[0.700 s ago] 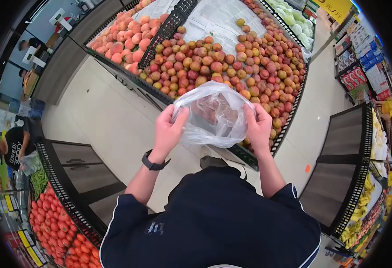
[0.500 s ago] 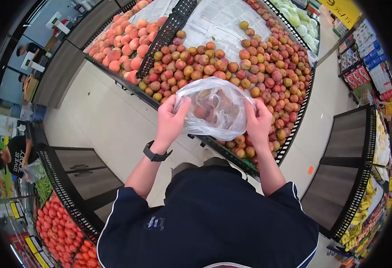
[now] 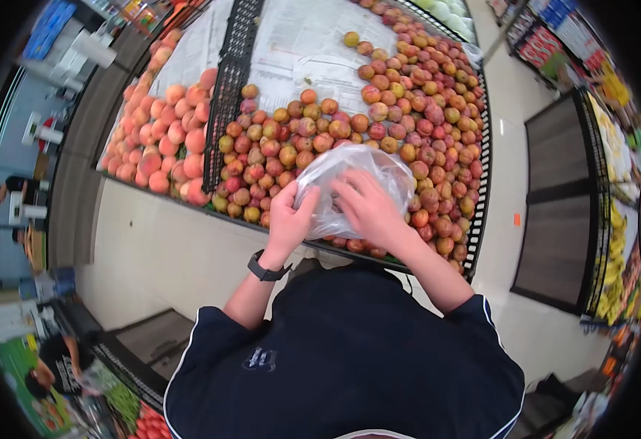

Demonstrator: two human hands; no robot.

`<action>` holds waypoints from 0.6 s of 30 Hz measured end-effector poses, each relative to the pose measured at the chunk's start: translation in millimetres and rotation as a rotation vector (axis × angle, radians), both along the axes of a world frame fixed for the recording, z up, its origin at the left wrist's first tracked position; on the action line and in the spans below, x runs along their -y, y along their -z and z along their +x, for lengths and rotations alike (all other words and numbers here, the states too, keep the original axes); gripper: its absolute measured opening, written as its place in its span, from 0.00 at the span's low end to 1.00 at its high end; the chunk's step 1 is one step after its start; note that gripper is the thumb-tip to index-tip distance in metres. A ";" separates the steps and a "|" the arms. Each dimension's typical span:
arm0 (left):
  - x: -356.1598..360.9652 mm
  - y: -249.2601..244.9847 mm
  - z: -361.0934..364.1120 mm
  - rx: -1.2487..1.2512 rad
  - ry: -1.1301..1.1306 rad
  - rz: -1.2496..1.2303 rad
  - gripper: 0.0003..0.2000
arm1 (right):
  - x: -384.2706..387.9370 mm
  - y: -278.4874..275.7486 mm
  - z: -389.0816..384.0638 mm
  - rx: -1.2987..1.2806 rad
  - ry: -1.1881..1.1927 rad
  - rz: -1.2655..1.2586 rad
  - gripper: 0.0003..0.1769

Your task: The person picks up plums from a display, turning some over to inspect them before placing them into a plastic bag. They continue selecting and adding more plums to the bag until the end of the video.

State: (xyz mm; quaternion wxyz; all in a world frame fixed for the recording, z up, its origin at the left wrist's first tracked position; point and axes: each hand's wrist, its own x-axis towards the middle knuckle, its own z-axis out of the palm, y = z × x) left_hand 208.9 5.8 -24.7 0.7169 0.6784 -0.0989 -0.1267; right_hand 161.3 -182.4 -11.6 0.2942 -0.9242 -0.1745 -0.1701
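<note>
A clear plastic bag (image 3: 397, 175) is spread over the front part of the plum heap (image 3: 437, 110). My left hand (image 3: 291, 216), with a dark band on its wrist, pinches the bag's left edge. Over the bag's mouth lies my right hand (image 3: 370, 208), its fingers pointing left and partly inside the plastic. Whether those fingers grip anything is hidden. Reddish-yellow plums surround the bag on the display.
Peaches (image 3: 167, 135) lie left of a black divider (image 3: 227, 80). Newspaper (image 3: 298, 51) lines the display. Dark cabinets (image 3: 558, 205) stand right, beside bananas (image 3: 613, 271). A person (image 3: 61, 366) is at the lower left near green vegetables.
My right hand has let go of the bag's right rim and moved left over its mouth. My left hand still holds the left edge. The view has turned.
</note>
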 end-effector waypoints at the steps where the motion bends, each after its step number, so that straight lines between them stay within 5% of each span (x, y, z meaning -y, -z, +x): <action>1: -5.0 0.9 4.0 -0.017 0.031 0.000 0.07 | -4.5 9.8 11.9 -0.100 0.103 -0.095 0.29; 4: -29.1 1.4 24.0 0.065 0.120 0.093 0.08 | -17.7 16.3 26.0 -0.188 0.179 -0.155 0.37; 10: -71.2 -26.8 54.3 -0.046 0.119 -0.115 0.09 | -76.9 -3.4 53.9 -0.236 0.115 -0.244 0.49; 15: -82.8 36.1 95.1 0.002 0.164 -0.019 0.09 | -83.6 76.8 73.7 -0.299 0.097 -0.115 0.45; 18: -91.5 61.0 104.7 0.037 0.152 0.031 0.08 | -91.9 45.8 65.8 -0.436 0.205 -0.227 0.49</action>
